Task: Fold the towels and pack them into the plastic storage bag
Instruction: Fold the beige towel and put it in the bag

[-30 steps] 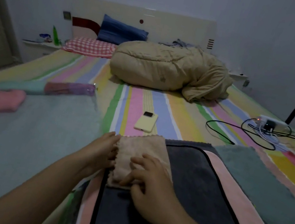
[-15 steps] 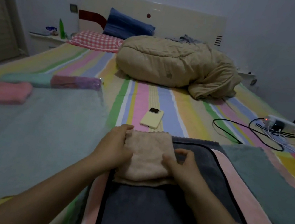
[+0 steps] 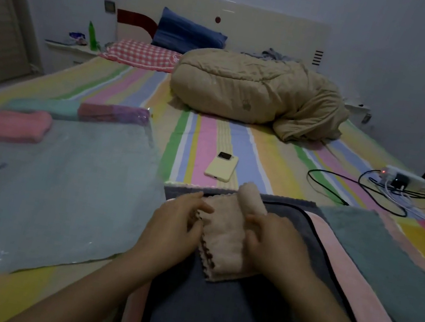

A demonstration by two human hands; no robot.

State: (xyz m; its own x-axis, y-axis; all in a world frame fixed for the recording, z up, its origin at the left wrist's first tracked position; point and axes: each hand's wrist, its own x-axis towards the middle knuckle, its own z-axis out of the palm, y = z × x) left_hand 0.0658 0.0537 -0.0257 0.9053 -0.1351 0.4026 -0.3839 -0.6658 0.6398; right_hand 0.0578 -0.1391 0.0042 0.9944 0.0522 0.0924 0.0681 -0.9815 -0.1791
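One view, from the head. Half a second ago the beige towel lay flat and square; now its right side is lifted and curling left, so another fold is under way. The right grip holds that lifted side. The left grip seems to pinch the frilly left edge, though it is dim. The towel lies between them on a dark grey towel, with the plastic storage bag just to the left.

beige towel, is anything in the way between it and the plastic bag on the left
Nothing visible does. The beige towel lies on the grey towel, with the plastic storage bag flat just to its left; only the left hand, on the towel's edge, sits between. Where the bag opens is unclear.
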